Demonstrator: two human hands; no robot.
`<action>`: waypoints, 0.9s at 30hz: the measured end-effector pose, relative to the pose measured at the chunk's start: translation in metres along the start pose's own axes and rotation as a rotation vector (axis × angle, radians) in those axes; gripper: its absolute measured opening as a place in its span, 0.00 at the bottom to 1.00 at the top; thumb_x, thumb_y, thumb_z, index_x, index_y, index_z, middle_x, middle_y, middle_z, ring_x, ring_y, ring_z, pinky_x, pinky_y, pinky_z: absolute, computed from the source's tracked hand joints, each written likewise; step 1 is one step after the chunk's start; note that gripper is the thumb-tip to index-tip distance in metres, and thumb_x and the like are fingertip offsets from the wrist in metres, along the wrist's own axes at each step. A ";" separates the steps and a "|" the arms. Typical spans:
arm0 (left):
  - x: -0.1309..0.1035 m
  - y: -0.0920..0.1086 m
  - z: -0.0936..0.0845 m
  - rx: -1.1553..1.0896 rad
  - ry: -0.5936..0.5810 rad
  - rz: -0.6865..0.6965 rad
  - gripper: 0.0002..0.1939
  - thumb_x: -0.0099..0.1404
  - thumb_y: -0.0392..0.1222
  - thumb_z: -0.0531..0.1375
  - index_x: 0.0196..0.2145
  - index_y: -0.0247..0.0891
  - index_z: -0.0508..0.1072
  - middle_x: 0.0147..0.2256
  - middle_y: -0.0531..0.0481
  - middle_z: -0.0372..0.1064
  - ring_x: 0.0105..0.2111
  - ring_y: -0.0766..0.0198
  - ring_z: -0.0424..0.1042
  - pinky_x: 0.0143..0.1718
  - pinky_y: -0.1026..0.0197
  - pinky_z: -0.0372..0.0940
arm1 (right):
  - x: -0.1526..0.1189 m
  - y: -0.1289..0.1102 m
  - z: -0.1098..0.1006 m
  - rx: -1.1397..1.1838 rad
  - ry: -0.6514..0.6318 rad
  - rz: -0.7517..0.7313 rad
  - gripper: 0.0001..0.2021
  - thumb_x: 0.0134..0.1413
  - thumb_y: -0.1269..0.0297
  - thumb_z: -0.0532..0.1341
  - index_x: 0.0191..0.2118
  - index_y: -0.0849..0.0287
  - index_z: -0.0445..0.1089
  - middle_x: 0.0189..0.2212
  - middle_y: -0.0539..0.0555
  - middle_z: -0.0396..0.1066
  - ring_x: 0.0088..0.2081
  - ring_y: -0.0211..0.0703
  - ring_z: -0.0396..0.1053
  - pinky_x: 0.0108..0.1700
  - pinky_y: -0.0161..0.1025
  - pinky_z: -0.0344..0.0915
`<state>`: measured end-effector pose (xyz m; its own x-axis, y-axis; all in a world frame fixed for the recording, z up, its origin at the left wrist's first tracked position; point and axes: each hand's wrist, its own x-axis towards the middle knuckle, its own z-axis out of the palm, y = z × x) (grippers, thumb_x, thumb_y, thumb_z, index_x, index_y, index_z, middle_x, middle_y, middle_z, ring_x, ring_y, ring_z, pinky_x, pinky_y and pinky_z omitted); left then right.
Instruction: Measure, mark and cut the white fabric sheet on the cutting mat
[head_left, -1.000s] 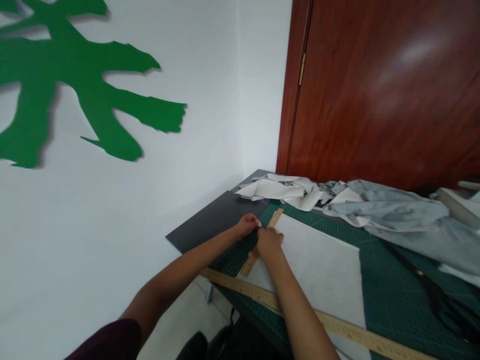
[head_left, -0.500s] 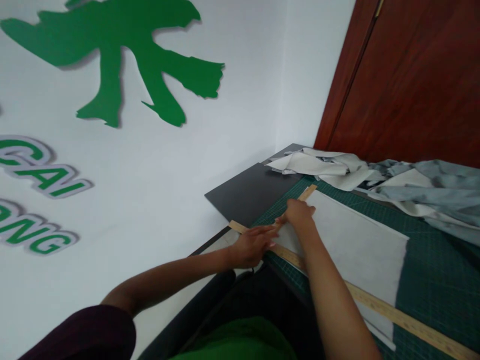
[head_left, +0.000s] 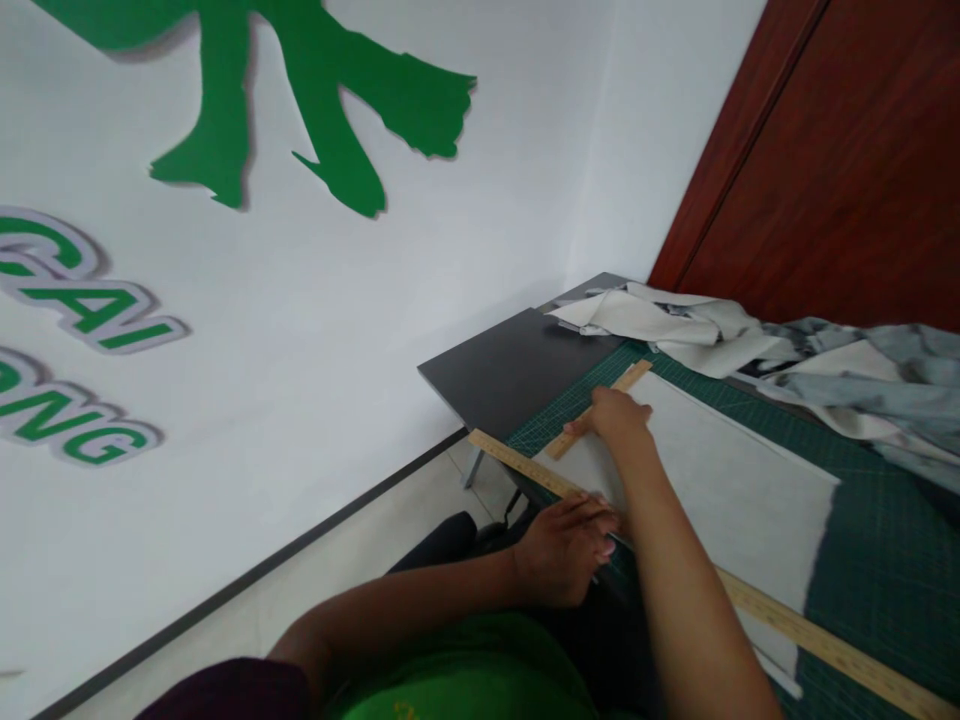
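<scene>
A white cloth piece (head_left: 739,470) lies on a green cutting mat (head_left: 885,530). Across its near side runs a long wooden ruler (head_left: 795,625), its left end jutting past the table edge. My left hand (head_left: 566,548) bends over this ruler at the near edge, fingers close together; its palm side is hidden. Beyond it, my right hand (head_left: 619,415) is closed on a shorter wooden ruler (head_left: 634,376), laid across the cloth's left end. The right forearm covers part of the cloth and the long ruler.
Crumpled white and grey fabric (head_left: 697,325) is heaped along the far side. A dark board (head_left: 517,360) covers the table's left corner beside the white wall (head_left: 315,350). A red-brown wooden door (head_left: 847,170) stands behind. Below the left table edge, pale floor (head_left: 300,590) shows.
My left hand has slid right and nearer to me along the long ruler, away from my right hand. The right hand stays on the short ruler. The view has tilted slightly.
</scene>
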<state>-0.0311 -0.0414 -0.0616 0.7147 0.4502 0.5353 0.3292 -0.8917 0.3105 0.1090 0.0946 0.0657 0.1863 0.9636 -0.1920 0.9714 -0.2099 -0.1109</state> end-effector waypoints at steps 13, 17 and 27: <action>0.026 -0.044 -0.055 -0.291 0.301 -0.183 0.07 0.75 0.43 0.55 0.37 0.40 0.66 0.35 0.46 0.71 0.39 0.58 0.71 0.46 0.54 0.67 | 0.000 -0.002 -0.002 -0.005 -0.016 0.019 0.24 0.54 0.55 0.70 0.55 0.59 0.73 0.58 0.70 0.73 0.61 0.65 0.69 0.62 0.65 0.58; 0.044 -0.082 -0.083 -0.303 0.293 -0.506 0.06 0.71 0.42 0.58 0.45 0.39 0.69 0.35 0.51 0.73 0.33 0.64 0.70 0.37 0.61 0.65 | 0.000 -0.002 -0.003 -0.003 -0.016 0.023 0.26 0.52 0.55 0.71 0.55 0.59 0.73 0.58 0.70 0.73 0.61 0.65 0.69 0.61 0.65 0.58; 0.065 -0.112 -0.099 -0.441 -0.050 -0.627 0.11 0.65 0.38 0.60 0.25 0.35 0.77 0.21 0.56 0.66 0.22 0.70 0.58 0.27 0.65 0.51 | -0.001 -0.001 -0.001 -0.010 -0.004 0.024 0.26 0.54 0.52 0.71 0.54 0.60 0.72 0.58 0.70 0.73 0.60 0.64 0.69 0.58 0.61 0.61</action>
<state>-0.0824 0.0924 0.0159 0.5061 0.8537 0.1230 0.4130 -0.3651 0.8344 0.1079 0.0941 0.0665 0.2086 0.9576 -0.1986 0.9682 -0.2308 -0.0962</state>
